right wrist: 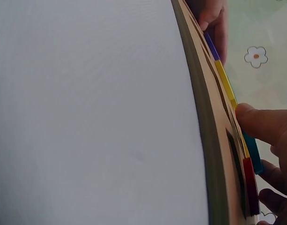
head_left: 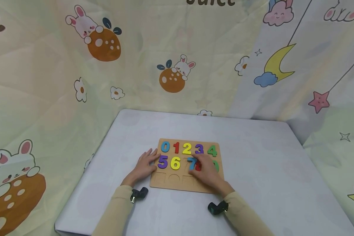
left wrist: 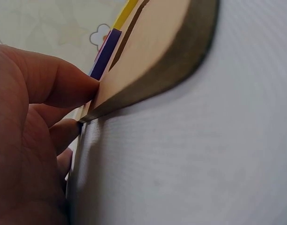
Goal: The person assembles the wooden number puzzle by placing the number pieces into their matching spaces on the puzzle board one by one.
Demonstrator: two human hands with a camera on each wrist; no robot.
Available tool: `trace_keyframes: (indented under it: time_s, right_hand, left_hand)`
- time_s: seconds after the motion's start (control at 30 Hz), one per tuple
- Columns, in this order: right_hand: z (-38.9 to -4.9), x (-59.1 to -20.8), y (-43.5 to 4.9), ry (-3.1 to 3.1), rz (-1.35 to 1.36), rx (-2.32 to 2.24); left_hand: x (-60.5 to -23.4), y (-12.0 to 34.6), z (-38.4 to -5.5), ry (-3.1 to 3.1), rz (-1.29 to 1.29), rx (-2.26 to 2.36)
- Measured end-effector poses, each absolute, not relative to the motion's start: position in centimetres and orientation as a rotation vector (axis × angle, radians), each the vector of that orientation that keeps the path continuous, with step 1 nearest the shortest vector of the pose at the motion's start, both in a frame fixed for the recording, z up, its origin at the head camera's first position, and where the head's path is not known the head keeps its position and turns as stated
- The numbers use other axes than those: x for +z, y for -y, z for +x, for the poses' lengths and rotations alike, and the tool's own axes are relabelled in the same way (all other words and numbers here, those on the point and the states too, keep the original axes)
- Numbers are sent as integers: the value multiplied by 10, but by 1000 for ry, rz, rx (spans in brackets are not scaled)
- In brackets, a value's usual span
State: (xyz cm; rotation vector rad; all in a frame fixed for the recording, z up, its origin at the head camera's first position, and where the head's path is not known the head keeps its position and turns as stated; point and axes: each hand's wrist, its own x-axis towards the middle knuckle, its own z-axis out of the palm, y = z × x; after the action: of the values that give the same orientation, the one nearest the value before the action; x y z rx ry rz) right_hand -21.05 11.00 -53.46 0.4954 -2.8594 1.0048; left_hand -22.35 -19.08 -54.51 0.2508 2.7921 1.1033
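Note:
A wooden number puzzle board (head_left: 177, 183) lies on the white table, with coloured numerals in its upper two rows. My left hand (head_left: 143, 164) rests against the board's left edge beside the purple 5 (head_left: 163, 162); in the left wrist view its thumb (left wrist: 68, 84) touches the edge. With my right hand (head_left: 207, 170) I pinch the blue 7 (head_left: 191, 160), which overlaps the red 8 (head_left: 198, 166). The right wrist view shows the thumb (right wrist: 258, 123) against the blue piece (right wrist: 252, 150), raised above the board. Part of the green 9 (head_left: 216, 165) is hidden.
Left of the 7 sits the yellow 6 (head_left: 175, 163). Across the top row are 0 (head_left: 165, 146), 1, 2, 3 and green 4 (head_left: 212, 150). The bottom row shows bare outlined recesses. White table (head_left: 253, 170) surrounds the board; a printed cloth (head_left: 135, 65) hangs behind.

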Motion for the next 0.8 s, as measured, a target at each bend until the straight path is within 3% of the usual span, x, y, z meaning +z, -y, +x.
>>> trace_keyframes:
  time_s: [0.8]
  right_hand:
    - [-214, -544, -96, 2770, 508, 1023]
  left_hand:
    - [-543, 190, -223, -2799, 263, 1081]
